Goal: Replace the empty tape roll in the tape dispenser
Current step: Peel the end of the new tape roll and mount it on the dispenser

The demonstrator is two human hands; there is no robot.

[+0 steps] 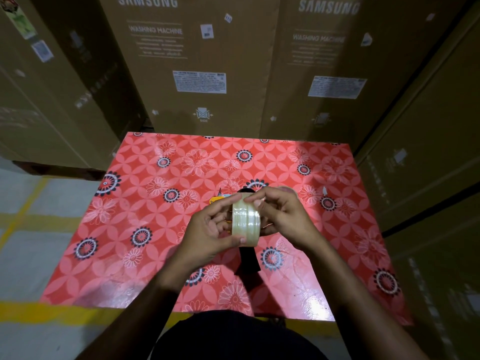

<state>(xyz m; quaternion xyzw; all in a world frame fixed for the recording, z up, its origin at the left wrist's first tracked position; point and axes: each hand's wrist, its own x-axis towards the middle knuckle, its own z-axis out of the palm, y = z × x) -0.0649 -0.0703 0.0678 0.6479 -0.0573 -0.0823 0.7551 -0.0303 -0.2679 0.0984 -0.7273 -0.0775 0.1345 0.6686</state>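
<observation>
Fingers [255, 202] of the right hand [283, 216] pinch at the top edge of the clear tape roll [246, 221], while the left hand [207, 229] grips that roll from the other side, thumb pressed along its lower rim. The roll sits upright between both hands, held just above the bench [145, 203] with its red floral cover. Under the hands lies the tape dispenser [248, 261], black handle pointing toward the person, mostly hidden. Behind the bench stand tall cardboard boxes [197, 61] marked washing machine.
</observation>
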